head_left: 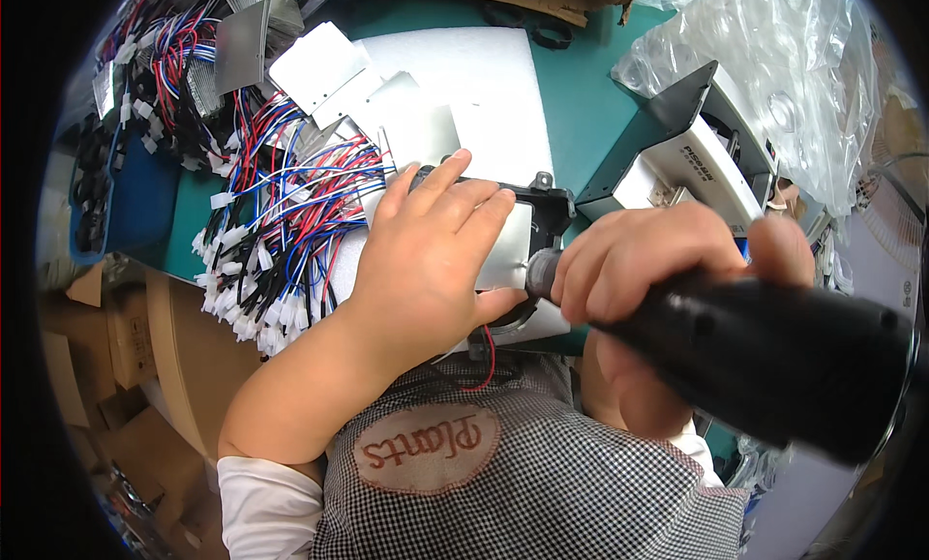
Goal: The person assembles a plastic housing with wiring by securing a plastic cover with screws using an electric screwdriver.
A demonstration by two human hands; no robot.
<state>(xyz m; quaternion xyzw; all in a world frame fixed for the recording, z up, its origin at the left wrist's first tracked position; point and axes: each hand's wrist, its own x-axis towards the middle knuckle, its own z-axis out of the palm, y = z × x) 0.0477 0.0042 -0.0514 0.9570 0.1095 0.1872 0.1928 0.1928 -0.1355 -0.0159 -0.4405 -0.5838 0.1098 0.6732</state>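
My left hand [421,245] spans a black plastic housing [552,207], fingers over its far part and thumb by the near edge, holding it. Within that housing lies a flat silver metal plate [505,255], partly hidden under my fingers. My right hand [658,270] is closed around a black electric screwdriver [774,357]. The tool lies almost level, its tip meeting the plate's right edge close to my left thumb. A red wire [492,362] hangs from the near side of the housing. Beneath the housing is a white foam sheet [513,105].
To the left lie bundled red, blue, white and black wires [290,221] with white connectors, beside loose metal plates [319,66]. A blue bin [145,202] stands at far left. On the right are a white-and-black metal casing [692,163] and clear plastic bags [755,52].
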